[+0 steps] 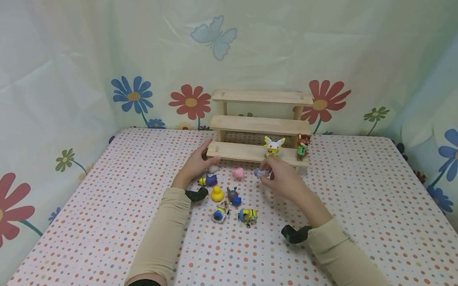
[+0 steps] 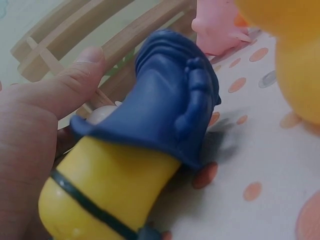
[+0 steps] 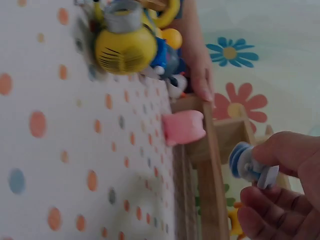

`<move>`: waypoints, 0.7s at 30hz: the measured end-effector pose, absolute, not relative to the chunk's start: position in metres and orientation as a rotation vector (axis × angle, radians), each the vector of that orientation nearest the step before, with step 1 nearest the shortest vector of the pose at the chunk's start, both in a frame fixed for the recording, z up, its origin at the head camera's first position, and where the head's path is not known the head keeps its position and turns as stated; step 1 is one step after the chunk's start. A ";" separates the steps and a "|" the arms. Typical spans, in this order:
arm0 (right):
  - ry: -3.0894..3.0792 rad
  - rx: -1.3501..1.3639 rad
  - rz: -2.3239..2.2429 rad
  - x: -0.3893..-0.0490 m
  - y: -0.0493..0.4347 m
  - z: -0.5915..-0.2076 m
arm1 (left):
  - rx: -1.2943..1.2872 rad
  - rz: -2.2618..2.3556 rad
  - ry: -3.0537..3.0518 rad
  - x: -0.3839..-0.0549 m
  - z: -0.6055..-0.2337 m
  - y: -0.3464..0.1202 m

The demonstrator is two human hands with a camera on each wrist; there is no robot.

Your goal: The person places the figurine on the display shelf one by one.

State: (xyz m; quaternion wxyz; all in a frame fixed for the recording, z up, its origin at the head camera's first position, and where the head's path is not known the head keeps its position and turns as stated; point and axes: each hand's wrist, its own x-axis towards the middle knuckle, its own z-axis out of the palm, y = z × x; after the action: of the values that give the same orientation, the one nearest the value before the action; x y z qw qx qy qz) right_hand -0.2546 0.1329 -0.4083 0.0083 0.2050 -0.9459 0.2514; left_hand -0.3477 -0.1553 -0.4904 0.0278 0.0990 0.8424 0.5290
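Note:
My right hand [image 1: 283, 176] pinches a small blue-and-white figurine [image 3: 247, 162] between thumb and fingers, just in front of the bottom step of a three-tier wooden shelf [image 1: 236, 151]. At the shelf's left end my left hand [image 1: 195, 165] touches the wood with extended fingers; some fingers are hidden in its wrist view. A white figurine with big ears [image 1: 273, 146] and a fox figurine in green [image 1: 302, 148] stand on the bottom step. Below the left hand lies a yellow minion figure in blue [image 2: 155, 100]. A pink pig [image 1: 238, 173] sits before the shelf.
Nearer me on the dotted tablecloth [image 1: 111, 243] are a yellow duck [image 1: 217, 193], a grey-and-blue figure [image 1: 233, 196], a white-and-blue figure [image 1: 220, 213] and another yellow minion [image 1: 248, 216]. A small whitish toy [image 1: 213, 169] sits beside the left thumb. Flowered curtain hangs behind the shelf.

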 end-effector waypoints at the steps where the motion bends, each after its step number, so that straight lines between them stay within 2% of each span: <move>1: -2.933 0.636 0.811 -0.255 0.135 -0.406 | 0.309 1.633 2.603 -0.348 -0.490 -0.155; 21: -2.687 0.470 1.027 -0.261 0.151 -0.402 | 0.308 1.615 2.611 -0.347 -0.490 -0.155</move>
State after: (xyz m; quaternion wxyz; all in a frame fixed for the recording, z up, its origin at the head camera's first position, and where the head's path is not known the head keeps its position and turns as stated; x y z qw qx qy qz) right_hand -0.2612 0.1508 -0.4022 0.1133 0.1603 -0.9159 0.3501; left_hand -0.3474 -0.1554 -0.4899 0.0280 0.0998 0.8459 0.5231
